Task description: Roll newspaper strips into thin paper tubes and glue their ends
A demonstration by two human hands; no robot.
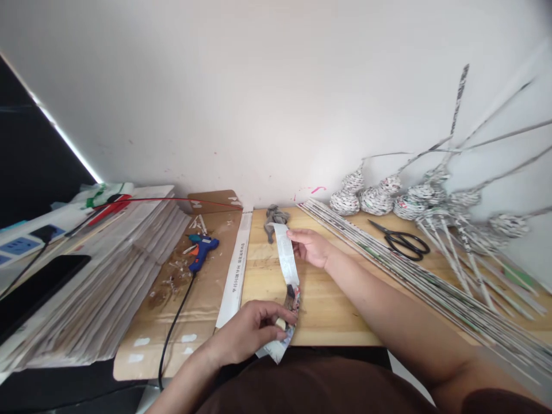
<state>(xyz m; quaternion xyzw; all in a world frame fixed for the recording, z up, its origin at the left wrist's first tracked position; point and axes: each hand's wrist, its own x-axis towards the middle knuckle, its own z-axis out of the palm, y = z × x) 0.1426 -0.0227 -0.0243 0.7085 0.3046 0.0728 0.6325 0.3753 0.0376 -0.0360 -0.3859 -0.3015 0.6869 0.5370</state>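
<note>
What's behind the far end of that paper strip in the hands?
A crumpled grey cloth shows just beyond the paper strip, on the wooden table. Whatever lies directly behind the strip is covered and can't be seen.

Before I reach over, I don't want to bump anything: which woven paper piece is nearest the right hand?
The leftmost woven paper piece in the row; all the others sit farther right, farther from the right hand.

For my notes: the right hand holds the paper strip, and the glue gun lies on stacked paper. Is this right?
In the head view, the glue gun lies on cardboard, not stacked paper; the right hand does hold the paper strip.
</note>
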